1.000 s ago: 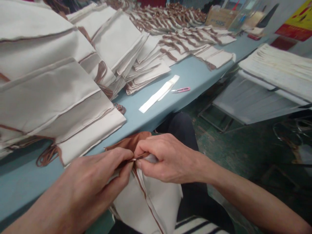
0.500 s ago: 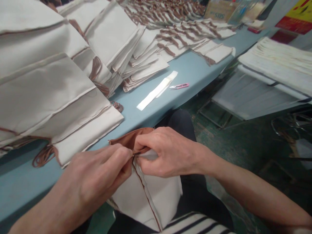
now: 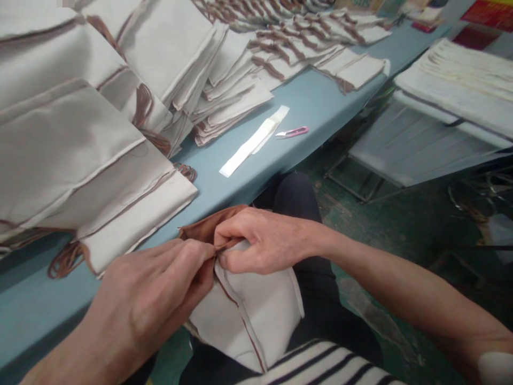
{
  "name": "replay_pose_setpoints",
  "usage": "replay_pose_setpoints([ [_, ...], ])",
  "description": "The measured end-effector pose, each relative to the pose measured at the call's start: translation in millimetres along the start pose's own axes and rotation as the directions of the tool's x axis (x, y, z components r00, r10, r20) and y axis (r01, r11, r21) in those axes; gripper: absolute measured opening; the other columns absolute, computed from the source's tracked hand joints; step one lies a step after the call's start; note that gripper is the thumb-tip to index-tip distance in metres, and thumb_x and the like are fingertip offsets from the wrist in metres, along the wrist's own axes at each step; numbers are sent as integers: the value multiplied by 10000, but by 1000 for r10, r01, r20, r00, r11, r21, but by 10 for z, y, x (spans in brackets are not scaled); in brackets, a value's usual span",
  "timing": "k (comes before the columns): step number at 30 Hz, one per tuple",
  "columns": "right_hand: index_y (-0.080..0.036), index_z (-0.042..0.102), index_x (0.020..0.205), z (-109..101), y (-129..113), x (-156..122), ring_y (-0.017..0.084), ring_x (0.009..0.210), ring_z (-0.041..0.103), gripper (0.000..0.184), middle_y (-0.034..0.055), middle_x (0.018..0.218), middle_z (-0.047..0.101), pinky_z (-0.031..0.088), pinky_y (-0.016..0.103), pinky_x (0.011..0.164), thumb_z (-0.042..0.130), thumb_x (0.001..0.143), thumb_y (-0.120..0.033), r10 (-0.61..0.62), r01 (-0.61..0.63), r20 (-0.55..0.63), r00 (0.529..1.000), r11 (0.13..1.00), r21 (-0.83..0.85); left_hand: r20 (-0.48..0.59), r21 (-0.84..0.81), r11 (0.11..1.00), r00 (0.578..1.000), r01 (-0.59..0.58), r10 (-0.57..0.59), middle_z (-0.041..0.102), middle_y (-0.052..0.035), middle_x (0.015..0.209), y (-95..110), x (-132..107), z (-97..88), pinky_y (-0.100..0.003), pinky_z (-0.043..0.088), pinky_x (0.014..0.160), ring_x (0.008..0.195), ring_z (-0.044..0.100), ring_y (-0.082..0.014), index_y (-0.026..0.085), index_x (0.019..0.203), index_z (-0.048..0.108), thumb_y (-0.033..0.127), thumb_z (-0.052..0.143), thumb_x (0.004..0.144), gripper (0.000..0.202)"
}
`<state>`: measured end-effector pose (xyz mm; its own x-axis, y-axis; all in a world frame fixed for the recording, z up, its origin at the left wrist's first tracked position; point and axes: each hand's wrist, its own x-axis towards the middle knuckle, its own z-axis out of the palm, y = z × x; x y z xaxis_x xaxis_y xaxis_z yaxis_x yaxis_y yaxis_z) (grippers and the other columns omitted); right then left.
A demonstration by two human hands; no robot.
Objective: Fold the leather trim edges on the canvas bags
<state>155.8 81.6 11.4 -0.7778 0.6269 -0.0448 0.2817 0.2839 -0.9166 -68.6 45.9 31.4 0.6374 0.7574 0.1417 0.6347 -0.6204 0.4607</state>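
Observation:
A white fabric bag [image 3: 272,305] with a brown-edged seam and a brown lining at its mouth rests over my lap. My left hand [image 3: 160,289] pinches the bag's upper edge, just left of the seam. Close against it, my right hand [image 3: 252,240] grips the same edge from the other side, thumb below and fingers curled over the brown cloth. The fingertips of both hands nearly meet at the top of the seam. What lies right between them is too small to make out.
On the blue table [image 3: 200,160], stacks of white fabric bags [image 3: 72,133] with brown cords fill the left and back. A white paper strip [image 3: 254,141] and pink thread snips [image 3: 294,131] lie near the edge. White cloth [image 3: 460,91] is piled on a rack at right.
Both hands stay pinched at the bag's edge, with the right hand shifted slightly left and up. The whole view has tilted down a little.

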Motion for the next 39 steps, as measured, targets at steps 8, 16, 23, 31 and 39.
replay_pose_setpoints([
  [8,-225,430,699,-70,97,3,112,670,408,263,-68,703,402,300,294,627,580,915,-222,-28,20,70,997,994,108,67,65,995,995,-74,70,669,99,651,-46,72,-88,-206,399,504,452,612,-98,307,1036,587,166,521,971,169],
  [16,-218,494,727,-96,55,6,130,696,456,193,-55,732,508,322,297,669,605,883,-245,10,-9,40,999,1000,-15,220,-17,999,975,-28,30,580,90,568,-107,194,-194,-208,319,456,427,483,-77,257,822,636,202,484,973,221],
  [23,-218,611,773,82,-127,-34,192,760,571,194,3,765,685,293,315,682,631,865,-388,138,-179,-200,970,963,-200,260,-113,992,965,57,-25,601,67,598,-190,187,-187,-178,368,467,478,514,-94,247,787,638,262,552,1004,234],
  [31,-212,685,785,230,-50,-6,196,774,663,139,11,787,770,329,318,696,602,863,-293,137,-212,-332,933,956,-201,227,-128,991,974,30,0,572,80,583,-192,171,-189,-179,350,443,445,495,-87,249,820,622,277,548,1039,233],
  [39,-206,749,899,174,-21,-1,218,879,696,140,30,894,804,367,321,745,621,884,-262,131,-173,-227,965,969,-176,150,-20,984,973,-177,178,733,35,773,-141,189,-183,-247,428,552,574,696,-125,236,947,645,228,461,1090,233],
])
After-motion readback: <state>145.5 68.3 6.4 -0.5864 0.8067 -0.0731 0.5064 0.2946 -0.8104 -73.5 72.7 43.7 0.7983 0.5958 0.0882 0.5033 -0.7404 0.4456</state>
